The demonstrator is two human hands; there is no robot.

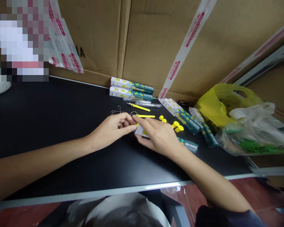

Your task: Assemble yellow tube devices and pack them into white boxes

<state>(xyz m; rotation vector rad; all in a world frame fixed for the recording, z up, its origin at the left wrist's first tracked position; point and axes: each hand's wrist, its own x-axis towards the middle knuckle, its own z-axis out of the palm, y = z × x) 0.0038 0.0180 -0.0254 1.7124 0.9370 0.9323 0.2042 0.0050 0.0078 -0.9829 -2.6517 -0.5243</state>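
While your right hand (163,137) holds the near box (190,145), pinch lightly with your narrowed left fingers (126,129); their contents are unclear.

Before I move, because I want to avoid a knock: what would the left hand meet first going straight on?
Probably the right hand: its fingers lie directly ahead, seemingly touching or nearly so. Depth is unclear there, so the box beneath could come first.
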